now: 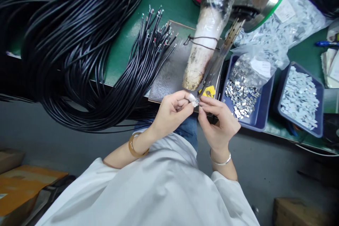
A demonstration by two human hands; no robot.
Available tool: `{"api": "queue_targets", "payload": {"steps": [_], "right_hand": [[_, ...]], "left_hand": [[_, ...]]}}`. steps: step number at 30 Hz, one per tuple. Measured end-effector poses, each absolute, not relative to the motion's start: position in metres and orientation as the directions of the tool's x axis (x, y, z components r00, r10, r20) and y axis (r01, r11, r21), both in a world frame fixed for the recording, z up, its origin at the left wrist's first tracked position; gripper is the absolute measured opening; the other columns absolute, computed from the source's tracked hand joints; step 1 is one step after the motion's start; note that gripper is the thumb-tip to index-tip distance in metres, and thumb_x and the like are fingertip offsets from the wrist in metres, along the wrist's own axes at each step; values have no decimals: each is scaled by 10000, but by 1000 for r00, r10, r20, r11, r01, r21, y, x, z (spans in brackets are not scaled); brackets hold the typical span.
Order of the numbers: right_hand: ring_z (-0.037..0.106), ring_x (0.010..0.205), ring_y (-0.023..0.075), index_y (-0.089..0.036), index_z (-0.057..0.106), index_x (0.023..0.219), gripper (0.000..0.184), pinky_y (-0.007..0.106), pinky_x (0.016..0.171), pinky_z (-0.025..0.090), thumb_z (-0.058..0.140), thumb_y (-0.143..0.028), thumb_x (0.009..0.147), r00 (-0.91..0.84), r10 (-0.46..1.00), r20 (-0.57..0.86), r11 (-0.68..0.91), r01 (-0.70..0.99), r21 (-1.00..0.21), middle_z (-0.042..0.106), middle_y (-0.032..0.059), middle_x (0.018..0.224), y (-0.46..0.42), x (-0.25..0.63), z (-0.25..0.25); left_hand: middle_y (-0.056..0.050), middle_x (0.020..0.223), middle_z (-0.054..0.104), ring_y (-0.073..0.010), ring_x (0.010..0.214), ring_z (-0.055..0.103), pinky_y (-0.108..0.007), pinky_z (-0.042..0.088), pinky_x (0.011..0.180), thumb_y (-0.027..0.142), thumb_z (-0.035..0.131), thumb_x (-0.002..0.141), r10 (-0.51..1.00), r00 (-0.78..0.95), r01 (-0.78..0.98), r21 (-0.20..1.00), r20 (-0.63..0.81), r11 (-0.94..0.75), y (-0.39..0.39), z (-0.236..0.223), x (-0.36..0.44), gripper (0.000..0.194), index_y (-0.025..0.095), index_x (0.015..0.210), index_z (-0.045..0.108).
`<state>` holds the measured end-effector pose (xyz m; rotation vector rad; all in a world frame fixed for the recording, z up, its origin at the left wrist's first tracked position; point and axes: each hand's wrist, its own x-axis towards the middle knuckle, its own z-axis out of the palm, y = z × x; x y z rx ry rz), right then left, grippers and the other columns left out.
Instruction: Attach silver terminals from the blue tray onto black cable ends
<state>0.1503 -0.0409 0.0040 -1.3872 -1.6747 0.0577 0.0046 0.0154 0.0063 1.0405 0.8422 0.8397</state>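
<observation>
My left hand (176, 109) is closed in a pinch, with a white wrapping on one fingertip. Between its fingers and those of my right hand (218, 118) sits a small white-and-silver part (196, 103); its exact kind is too small to make out. The right hand's thumb and fingertips pinch it from the other side. Both hands meet at the table's front edge, just below the tip of a narrow metal bar (217, 58) and beside a yellow label (208, 91). A plastic-wrapped white tube (202, 42) reaches down just beyond my fingers.
A large bundle of black cables (87, 42) covers the left, its stripped ends over a grey plate (172, 63). On the right are a blue tray of metal shells (261, 113), a blue tray of white pieces (320, 113) and a bag of white pieces (302, 17).
</observation>
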Motion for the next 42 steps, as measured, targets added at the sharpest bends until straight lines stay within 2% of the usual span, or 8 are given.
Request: {"api": "queue_targets", "payload": {"steps": [6, 12, 21, 25, 30, 35, 42], "right_hand": [[757, 946, 152, -204, 644, 951, 229, 265, 846, 625, 710, -30, 819, 29, 766, 642, 378, 788, -487, 777, 63, 1066, -39, 149, 3], [763, 916, 159, -210, 642, 943, 213, 266, 814, 638, 714, -54, 818, 38, 756, 653, 376, 792, -481, 773, 56, 1093, -36, 149, 5], [767, 906, 168, -229, 633, 940, 205, 287, 793, 651, 710, -76, 828, 42, 754, 655, 371, 796, -478, 774, 41, 1094, -35, 150, 8], [766, 879, 165, -220, 638, 937, 223, 283, 780, 650, 718, -55, 811, 40, 749, 661, 374, 799, -471, 775, 50, 1089, -34, 149, 10], [763, 895, 167, -222, 631, 928, 203, 291, 781, 658, 705, -65, 823, 22, 754, 657, 388, 792, -472, 771, 50, 1096, -33, 151, 11], [763, 876, 160, -235, 630, 923, 188, 279, 761, 651, 695, -82, 835, 8, 758, 652, 385, 802, -458, 776, 34, 1085, -33, 152, 11], [763, 878, 153, -231, 626, 934, 208, 270, 786, 639, 697, -66, 831, 4, 748, 663, 384, 813, -437, 778, 34, 1074, -35, 151, 8]], "left_hand": [[114, 516, 349, -29, 436, 205, -182, 161, 415, 244, 634, 872, 860, 480, -267, 905, -174, 332, 18, 6, 5, 134, 168, 840, 528], [122, 489, 356, -29, 420, 235, -172, 150, 399, 255, 703, 824, 831, 513, -316, 854, -213, 414, 20, 12, 6, 225, 183, 849, 491], [113, 481, 378, -32, 408, 261, -177, 165, 396, 366, 751, 818, 840, 505, -338, 851, -197, 403, 21, 12, 6, 290, 169, 883, 549], [111, 490, 383, -30, 418, 263, -173, 180, 404, 332, 782, 793, 850, 489, -351, 847, -198, 399, 20, 9, 6, 290, 166, 851, 552], [102, 515, 386, -30, 438, 249, -175, 186, 414, 321, 730, 852, 863, 476, -369, 853, -167, 369, 19, 6, 6, 235, 161, 837, 559], [102, 520, 347, -31, 453, 216, -188, 173, 424, 330, 766, 814, 872, 454, -331, 874, -183, 356, 20, 9, 5, 259, 160, 802, 571], [91, 513, 352, -37, 463, 229, -197, 166, 439, 244, 753, 778, 878, 414, -231, 905, -241, 357, 19, 12, 6, 191, 158, 761, 584]]}}
